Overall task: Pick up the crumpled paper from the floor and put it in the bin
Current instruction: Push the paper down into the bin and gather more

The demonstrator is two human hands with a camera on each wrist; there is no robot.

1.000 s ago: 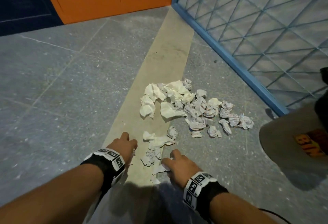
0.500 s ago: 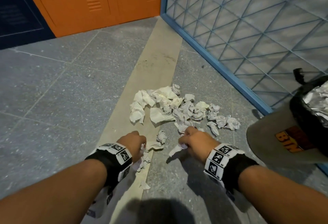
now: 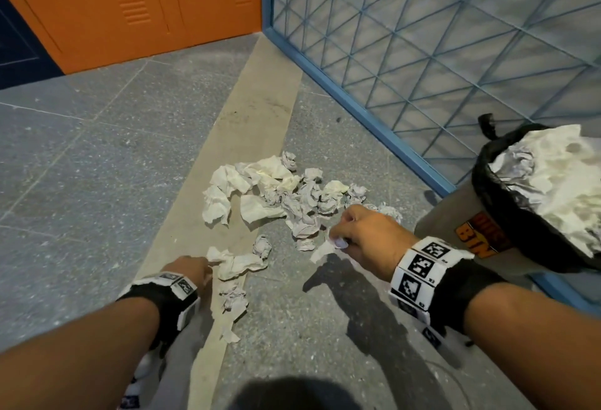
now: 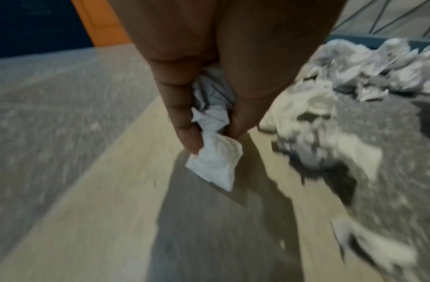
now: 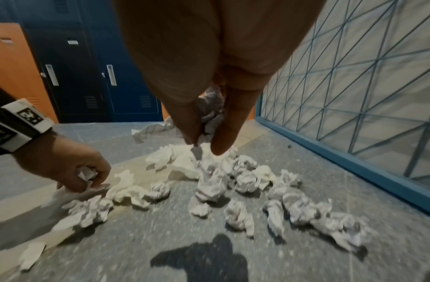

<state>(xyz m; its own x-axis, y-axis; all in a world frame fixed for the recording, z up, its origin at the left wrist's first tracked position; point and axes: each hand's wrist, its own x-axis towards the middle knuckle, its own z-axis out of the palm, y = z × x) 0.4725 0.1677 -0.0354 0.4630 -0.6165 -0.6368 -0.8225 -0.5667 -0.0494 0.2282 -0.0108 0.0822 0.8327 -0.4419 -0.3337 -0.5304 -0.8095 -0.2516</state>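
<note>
Crumpled paper (image 3: 279, 195) heaped on the floor (image 3: 97, 156) near the bin (image 3: 507, 214), both hands reaching down, left hand (image 4: 209, 85) pinching one wad, right hand (image 5: 209, 95) raised, fingers grasping another scrap

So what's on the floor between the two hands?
In the head view, a small paper ball and a flatter crumpled sheet lie between the left hand and the right hand, each gripping paper; the rest is bare floor.
</note>
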